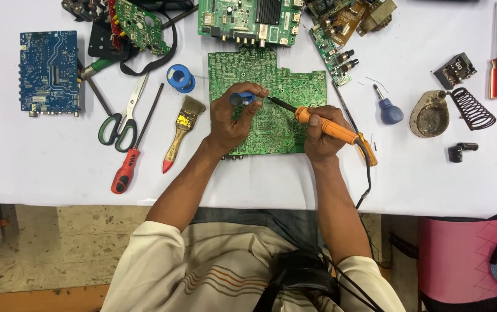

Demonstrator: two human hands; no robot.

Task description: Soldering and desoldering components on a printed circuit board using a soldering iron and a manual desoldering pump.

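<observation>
A large green circuit board (286,86) lies solder side up in the middle of the white table. My left hand (231,118) rests on the board and holds a small blue solder dispenser tube (241,98), its tip pointing right. My right hand (320,136) grips an orange-handled soldering iron (329,124). The iron's dark tip (274,101) meets the tube's end over the board, just right of my left fingers. The iron's black cord (368,179) runs off the table's front edge.
Left of the board lie a paint brush (182,130), a red-handled screwdriver (130,164), scissors (122,118), a blue solder spool (180,78) and a blue circuit board (49,72). On the right are an iron stand with coil (451,110), a blue-handled screwdriver (388,107) and a red screwdriver (496,75). More boards (248,20) crowd the far edge.
</observation>
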